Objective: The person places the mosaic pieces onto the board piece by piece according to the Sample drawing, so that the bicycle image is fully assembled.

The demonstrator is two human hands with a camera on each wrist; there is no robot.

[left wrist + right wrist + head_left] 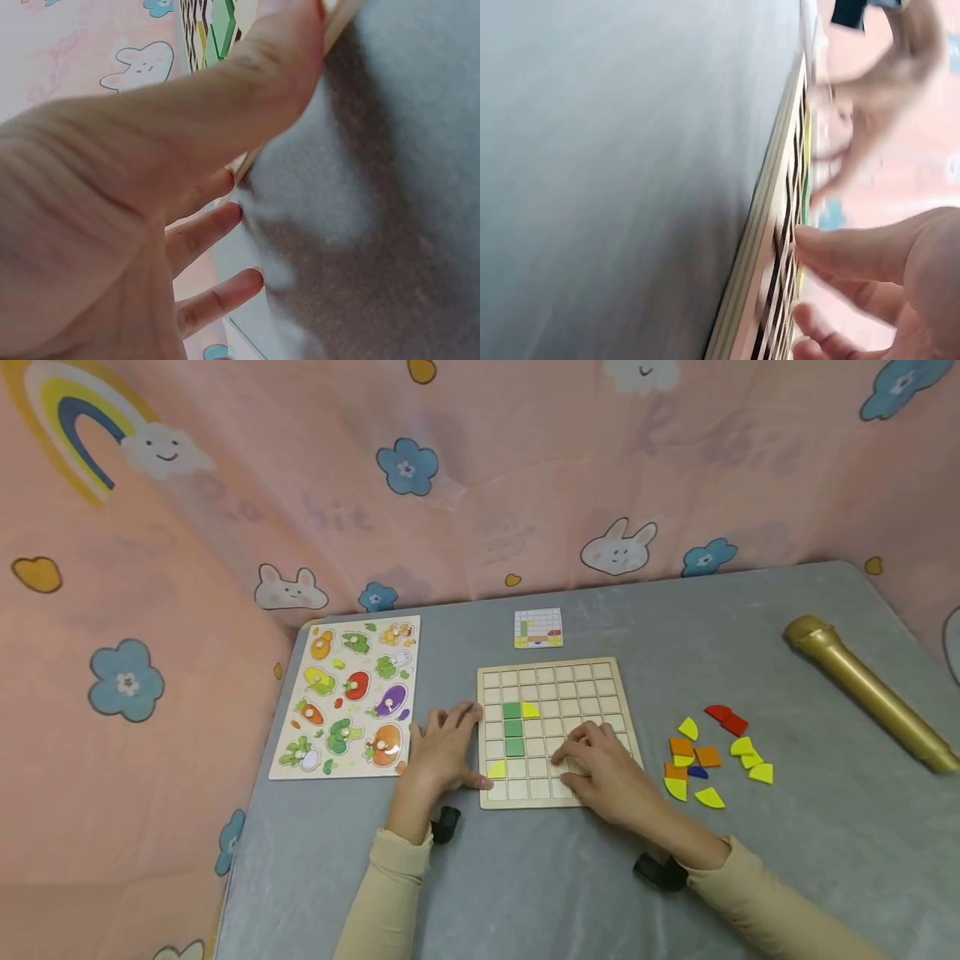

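Note:
A square wooden grid board [585,672] lies on the table, with three green squares [513,728] in a column and yellow pieces [530,710] in two of its cells. At the board's left edge my left hand [442,747] rests with spread fingers, its thumb [277,75] touching the rim in the left wrist view. My right hand [603,772] is over the lower right part of the board, fingers bent and thumb [847,247] close to the grid. Whether a piece lies between its fingertips is hidden.
Loose yellow, orange, red and blue pieces [707,757] lie right of the board. A small pattern card [538,618] is behind it. To the left lies a vegetable puzzle board [341,647]; at far right, a gold microphone [870,693]. A patterned pink cloth [480,527] hangs behind the table.

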